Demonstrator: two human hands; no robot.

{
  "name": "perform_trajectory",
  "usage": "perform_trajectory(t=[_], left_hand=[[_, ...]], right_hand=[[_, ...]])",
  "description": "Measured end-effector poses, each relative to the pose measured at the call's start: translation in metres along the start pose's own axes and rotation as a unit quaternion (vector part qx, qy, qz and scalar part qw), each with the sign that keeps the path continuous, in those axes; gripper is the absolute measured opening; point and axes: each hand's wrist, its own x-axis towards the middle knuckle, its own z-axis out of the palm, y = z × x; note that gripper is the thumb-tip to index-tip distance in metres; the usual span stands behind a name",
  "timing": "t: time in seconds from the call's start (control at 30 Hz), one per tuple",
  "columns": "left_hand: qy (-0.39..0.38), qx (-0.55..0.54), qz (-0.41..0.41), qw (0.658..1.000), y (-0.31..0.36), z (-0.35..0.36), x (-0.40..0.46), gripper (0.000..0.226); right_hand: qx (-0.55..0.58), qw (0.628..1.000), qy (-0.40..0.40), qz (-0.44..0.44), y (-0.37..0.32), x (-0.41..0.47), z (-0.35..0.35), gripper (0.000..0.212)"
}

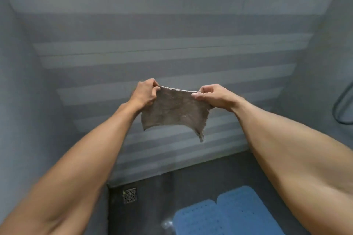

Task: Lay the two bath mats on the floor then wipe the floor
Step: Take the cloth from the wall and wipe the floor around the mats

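Head view showed the left hand and right hand each pinching a top corner of a grey cloth, stretched above two blue mats on the floor.

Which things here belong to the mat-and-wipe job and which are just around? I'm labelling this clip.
Job:
frayed grey-brown cloth, held up by its top corners, left hand, right hand
two blue perforated rubber bath mats, side by side
dark grey floor

Just there:
square metal floor drain
dark hose
striped grey wall
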Motion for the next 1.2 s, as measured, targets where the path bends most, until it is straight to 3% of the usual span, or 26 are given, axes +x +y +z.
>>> perform_trajectory(t=[0.27,0.5,0.77,1.07,1.2], left_hand=[[-0.112,0.069,0.100,0.986,0.031,0.116,0.028,0.015],[-0.271,0.106,0.153,0.944,-0.019,0.212,0.083,0.015],[-0.432,0.163,0.158,0.873,-0.124,0.351,0.128,0.016],[-0.510,0.190,0.118,0.831,-0.254,0.535,0.079,0.021],[-0.562,0.281,0.134,0.766,-0.336,0.632,0.041,0.024]], right_hand=[[-0.088,0.988,0.041,0.122,0.107,-0.027,-0.032,0.023],[-0.061,0.967,0.024,0.248,0.179,0.021,0.015,0.013],[0.013,0.932,0.007,0.362,0.288,0.090,0.149,0.017],[0.066,0.902,-0.045,0.424,0.455,0.127,0.317,0.018],[0.119,0.894,-0.093,0.422,0.551,0.136,0.427,0.014]])
